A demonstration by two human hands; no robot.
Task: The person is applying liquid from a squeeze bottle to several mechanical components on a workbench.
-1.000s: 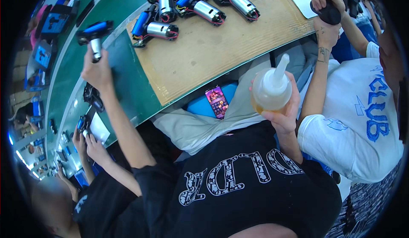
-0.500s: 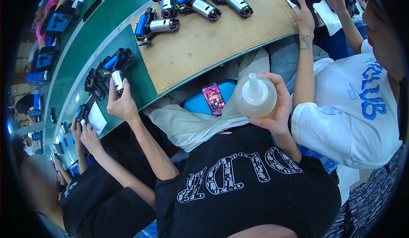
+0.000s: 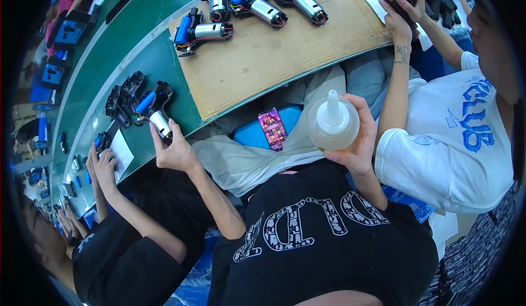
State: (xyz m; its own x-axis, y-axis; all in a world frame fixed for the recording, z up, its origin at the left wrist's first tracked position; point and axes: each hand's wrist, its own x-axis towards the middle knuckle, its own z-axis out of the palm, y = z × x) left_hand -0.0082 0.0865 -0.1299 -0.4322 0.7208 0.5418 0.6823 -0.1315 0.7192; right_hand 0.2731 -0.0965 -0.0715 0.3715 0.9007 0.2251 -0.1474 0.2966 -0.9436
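Note:
My left hand (image 3: 178, 153) pinches the silver motor end of a motor assembly (image 3: 159, 121), which has a blue cylinder and a black part at its far end. It is over the green table's near edge, at the left. Beside it lie black plastic housing pieces (image 3: 119, 104). My right hand (image 3: 362, 139) is wrapped round a translucent round squeeze bottle (image 3: 330, 130) with a pointed nozzle. The bottle is upright above my lap, its nozzle toward me. Several similar motor assemblies (image 3: 266, 11) lie on a cardboard sheet (image 3: 274, 54) at the far side.
On my lap, a phone (image 3: 273, 129) with a lit screen leans on a blue object (image 3: 249, 135). To my right a person in a white shirt (image 3: 438, 147) handles a black part (image 3: 402, 5). At my left, another person's hands (image 3: 104, 166) work near a white paper (image 3: 121, 155).
My left hand has drawn the motor assembly toward me and slightly right, away from the housing pieces. The bottle in my right hand has shifted slightly right.

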